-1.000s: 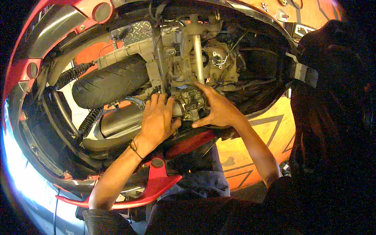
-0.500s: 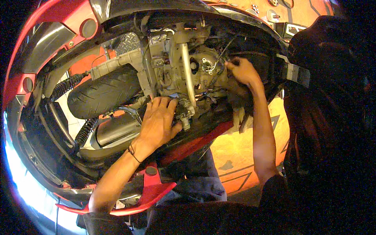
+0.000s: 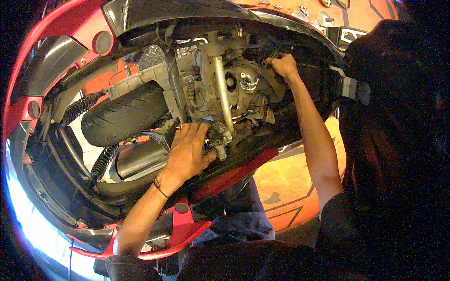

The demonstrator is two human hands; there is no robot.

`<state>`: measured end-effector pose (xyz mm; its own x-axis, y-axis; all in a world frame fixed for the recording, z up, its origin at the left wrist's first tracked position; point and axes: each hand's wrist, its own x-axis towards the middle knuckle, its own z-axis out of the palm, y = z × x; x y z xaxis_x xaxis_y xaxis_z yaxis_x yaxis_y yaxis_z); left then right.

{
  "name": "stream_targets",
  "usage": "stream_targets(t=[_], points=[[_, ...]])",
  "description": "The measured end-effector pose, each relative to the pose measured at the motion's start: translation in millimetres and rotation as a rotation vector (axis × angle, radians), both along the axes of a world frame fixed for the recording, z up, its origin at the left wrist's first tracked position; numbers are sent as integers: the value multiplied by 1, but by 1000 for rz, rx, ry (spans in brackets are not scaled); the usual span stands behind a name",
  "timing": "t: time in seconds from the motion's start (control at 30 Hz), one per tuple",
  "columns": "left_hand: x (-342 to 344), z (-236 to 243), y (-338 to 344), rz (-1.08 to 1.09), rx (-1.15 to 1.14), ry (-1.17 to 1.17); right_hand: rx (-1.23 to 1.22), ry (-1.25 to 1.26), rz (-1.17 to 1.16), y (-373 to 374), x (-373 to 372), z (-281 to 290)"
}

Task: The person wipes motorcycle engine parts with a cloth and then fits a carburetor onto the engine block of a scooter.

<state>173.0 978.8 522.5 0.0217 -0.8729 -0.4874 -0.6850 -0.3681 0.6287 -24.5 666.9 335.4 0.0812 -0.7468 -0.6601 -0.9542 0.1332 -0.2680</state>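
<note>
The open underseat bay of a red and black scooter lies before me, its engine crossed by a pale metal tube. My left hand rests with fingers stretched over the parts behind the engine. Its thumb lies beside a carburetor-like metal part. At the far right of the bay, the fingers of my right hand are closed on a brownish, dirty rag, which hangs down against the engine's side. The rag's edges blend into the dark parts, and my right fingertips are partly hidden.
To the left are the rear tyre, two black coil springs and the silver-black muffler. Red body panels rim the bay. Small parts lie on the orange floor at top right. A metal bracket sticks out right.
My right hand has moved up and slightly left, bringing the rag from the bay's near edge onto the engine. My left hand stays nearly in place, a little lower.
</note>
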Motion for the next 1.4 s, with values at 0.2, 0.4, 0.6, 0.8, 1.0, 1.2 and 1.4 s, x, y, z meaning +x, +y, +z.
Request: stream_targets(t=[0.2, 0.4, 0.6, 0.8, 1.0, 1.2, 1.4], points=[[2, -2, 2, 25, -17, 29, -13, -205, -116, 10, -7, 13], [3, -8, 2, 32, 43, 97, 239, -230, -119, -1, -21, 48], [3, -8, 1, 32, 45, 94, 254, 71, 433, -43, -38, 72], [3, -7, -2, 30, 46, 70, -258, 322, 599, -31, -65, 32], [2, -7, -2, 59, 19, 71, -277, 293, 490, -16, -71, -8], [5, -5, -5, 2, 134, 86, -189, 296, 439, -16, -47, -14], [12, 10, -20, -74, 107, 47, -235, 171, 340, 1, -55, 45]])
